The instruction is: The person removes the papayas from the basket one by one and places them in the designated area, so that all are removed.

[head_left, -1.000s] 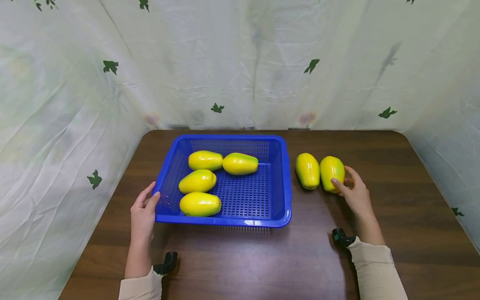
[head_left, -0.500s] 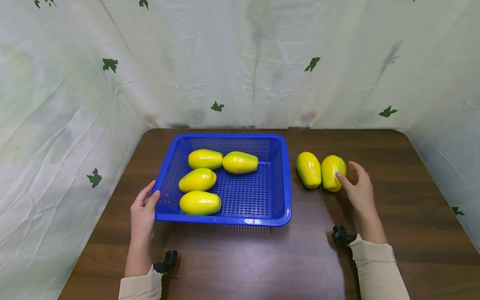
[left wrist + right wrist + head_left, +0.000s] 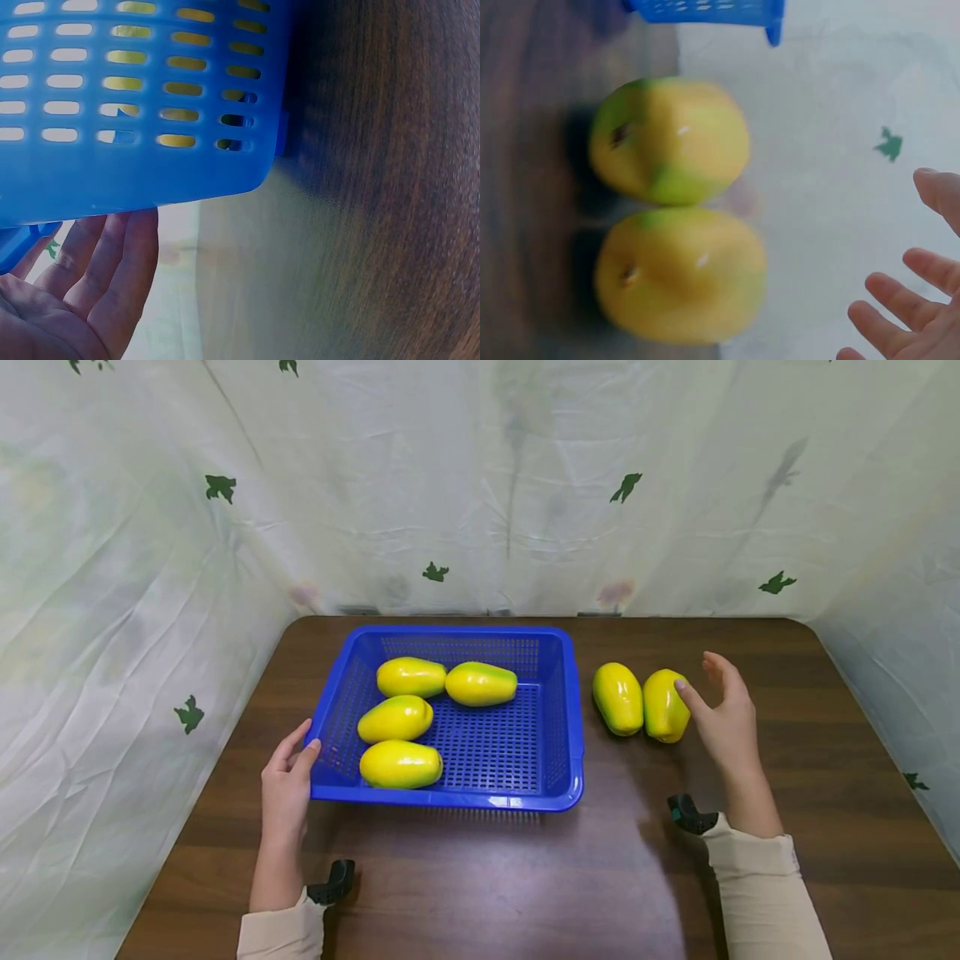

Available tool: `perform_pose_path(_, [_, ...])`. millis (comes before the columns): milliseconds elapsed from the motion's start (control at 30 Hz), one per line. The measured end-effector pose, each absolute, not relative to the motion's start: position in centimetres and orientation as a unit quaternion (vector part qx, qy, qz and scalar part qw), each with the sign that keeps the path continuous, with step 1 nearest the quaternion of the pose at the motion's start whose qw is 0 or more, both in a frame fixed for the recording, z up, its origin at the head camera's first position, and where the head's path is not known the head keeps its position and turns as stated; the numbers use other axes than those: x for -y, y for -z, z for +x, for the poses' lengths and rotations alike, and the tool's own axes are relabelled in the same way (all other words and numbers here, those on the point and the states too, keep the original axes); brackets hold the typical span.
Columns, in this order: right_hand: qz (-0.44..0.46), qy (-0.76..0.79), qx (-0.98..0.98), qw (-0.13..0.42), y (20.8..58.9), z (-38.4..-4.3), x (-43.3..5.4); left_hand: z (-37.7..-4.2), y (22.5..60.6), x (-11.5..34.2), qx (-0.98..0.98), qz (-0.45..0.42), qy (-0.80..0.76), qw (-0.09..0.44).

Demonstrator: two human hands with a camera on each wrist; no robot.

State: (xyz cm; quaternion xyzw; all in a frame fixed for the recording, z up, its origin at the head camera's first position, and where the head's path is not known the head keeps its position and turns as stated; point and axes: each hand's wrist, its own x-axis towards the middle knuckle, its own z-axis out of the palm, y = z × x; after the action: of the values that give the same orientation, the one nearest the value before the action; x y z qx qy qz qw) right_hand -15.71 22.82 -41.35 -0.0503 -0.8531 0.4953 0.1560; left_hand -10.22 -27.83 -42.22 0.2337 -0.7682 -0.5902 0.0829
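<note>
In the head view, a blue plastic basket (image 3: pixel 487 802) holds several glossy yellow papayas (image 3: pixel 401 765). My left hand (image 3: pixel 287 789) grips its left rim, thumb on top; the left wrist view shows the fingers (image 3: pixel 120 262) extended along the basket's perforated wall (image 3: pixel 150 165). Two more papayas lie side by side on the table, right of the basket: a nearer-to-basket one (image 3: pixel 618 699) and an outer one (image 3: pixel 665 706). My right hand (image 3: pixel 726 718) is raised beside the outer papaya (image 3: pixel 681 276), fingers spread and holding nothing; the right wrist view shows them apart from the fruit.
The brown wooden table (image 3: pixel 487 885) runs back to a pale curtain (image 3: pixel 525 485) with green leaf shapes. Curtain also hangs along both sides. A black wrist camera (image 3: pixel 333 883) sits on the left wrist, another black camera (image 3: pixel 690 816) on the right.
My right hand has let go of the outer papaya, moving up and to the right away from it. That papaya stays beside the other. The left hand and basket hold still.
</note>
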Motion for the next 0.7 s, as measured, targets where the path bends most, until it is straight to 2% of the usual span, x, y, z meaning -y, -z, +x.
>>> perform_pose_path(367, [0.008,-0.503,0.844,0.184,37.9,-16.9,-20.2,-10.2,42.4,27.9,0.732,0.239,0.630,0.101])
perform_pose_path(700, [0.071,-0.522,0.829,0.188,35.6,-18.4,-16.5,-10.4,42.4,28.2,0.741,0.237,0.621,0.091])
